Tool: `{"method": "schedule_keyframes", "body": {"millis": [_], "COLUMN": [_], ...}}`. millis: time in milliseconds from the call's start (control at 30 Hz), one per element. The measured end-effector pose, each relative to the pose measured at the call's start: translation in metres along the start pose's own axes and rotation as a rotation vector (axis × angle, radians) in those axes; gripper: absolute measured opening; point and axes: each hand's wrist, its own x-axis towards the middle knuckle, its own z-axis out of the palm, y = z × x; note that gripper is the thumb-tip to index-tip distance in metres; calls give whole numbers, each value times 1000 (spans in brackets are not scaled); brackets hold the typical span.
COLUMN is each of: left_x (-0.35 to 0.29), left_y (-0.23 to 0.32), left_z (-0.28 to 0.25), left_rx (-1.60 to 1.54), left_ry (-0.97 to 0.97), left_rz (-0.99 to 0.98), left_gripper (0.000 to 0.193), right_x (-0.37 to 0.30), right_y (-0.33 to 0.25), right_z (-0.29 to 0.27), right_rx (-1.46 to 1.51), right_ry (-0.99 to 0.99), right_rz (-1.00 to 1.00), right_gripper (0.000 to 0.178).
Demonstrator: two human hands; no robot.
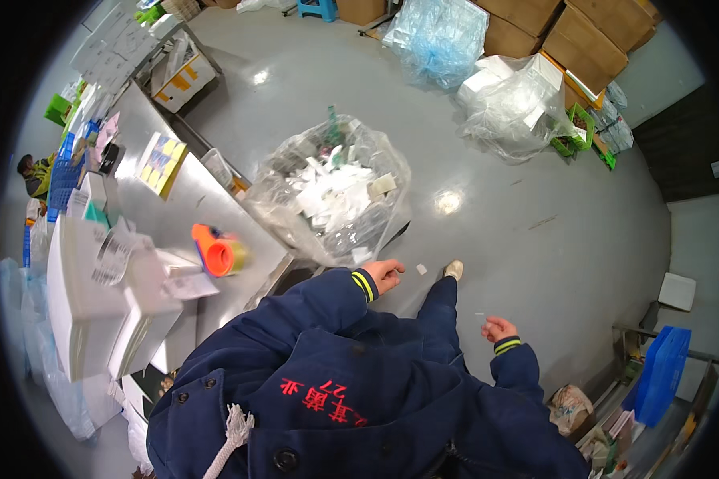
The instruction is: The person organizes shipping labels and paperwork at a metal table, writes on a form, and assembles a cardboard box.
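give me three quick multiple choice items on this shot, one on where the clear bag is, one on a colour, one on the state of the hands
1. Where does the clear plastic bag of scraps stand?
A. on the floor beside the metal table
B. on top of the table
C. inside a blue crate

2. What colour is the tape dispenser on the metal table?
A. green
B. orange
C. black

3. What do the left hand and right hand hold?
A. a box each
B. the bag between them
C. nothing

Answers: 1 A, it rests on the grey floor at the table's edge. 2 B, its body is bright orange. 3 C, both hands show empty.
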Motion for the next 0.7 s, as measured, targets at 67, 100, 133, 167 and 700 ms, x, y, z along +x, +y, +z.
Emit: {"method": "schedule_keyframes", "body": {"millis": [67,100,133,167,700], "left_x": [59,89,114,137,404], "left_y": [-5,-5,-12,-16,-19], "left_z": [3,4,2,0,-168], "left_rx": [-7,-16,-22,-54,-499], "left_ry": [44,72,75,91,565], "left_rz": [8,18,-10,-104,-253], "left_gripper": [27,27,26,26,27], "right_x": [33,53,77,96,525], "right_y": [-19,-28,-40,-67,-530], "right_z": [-34,-54,-74,-81,73], "right_rx": [-18,3,20,-47,-664], "right_ry": [64,51,34,83,-484], "right_rz": [72,96,120,154,-296], "right_gripper": [26,26,25,23,29]}}
